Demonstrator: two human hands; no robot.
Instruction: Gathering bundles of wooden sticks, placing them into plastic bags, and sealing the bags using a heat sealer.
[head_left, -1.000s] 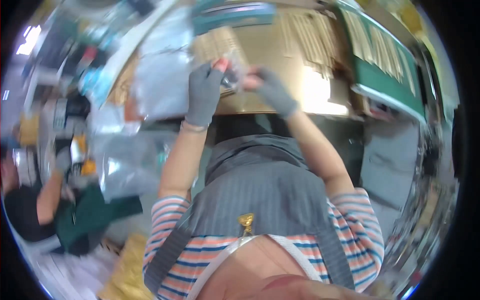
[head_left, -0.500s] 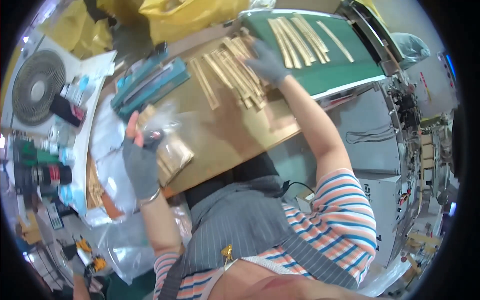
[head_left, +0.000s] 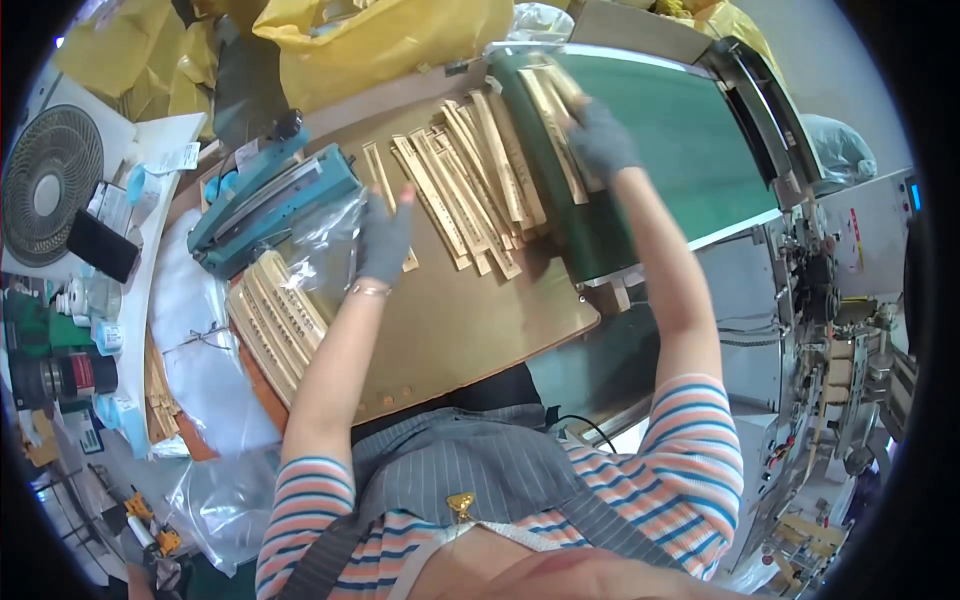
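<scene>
The right hand (head_left: 605, 140) reaches over the pale strips (head_left: 548, 115) on the green belt (head_left: 670, 150), its blurred fingers bent toward their far part; whether they are closed around a strip or only laid on it, I cannot tell. From the palm these strips lie to the left, their long axis running from the far side toward the person with a slight slant to the right, so the hand comes at them from the side rather than from an end; it is clearly the nearer hand. The left hand (head_left: 383, 240) has its thumb standing apart, and a clear plastic bag (head_left: 325, 240) lies against its outer side; how firmly it is pinched, if at all, does not show. A single strip (head_left: 376, 165) passes behind that hand. Between the two hands, a loose pile (head_left: 455, 200) on the brown table (head_left: 450, 330) slants the same way as the belt's strips. Farther out, a row of strips (head_left: 265, 315) sits left of the left forearm, with a teal machine (head_left: 270, 205) beyond it.
</scene>
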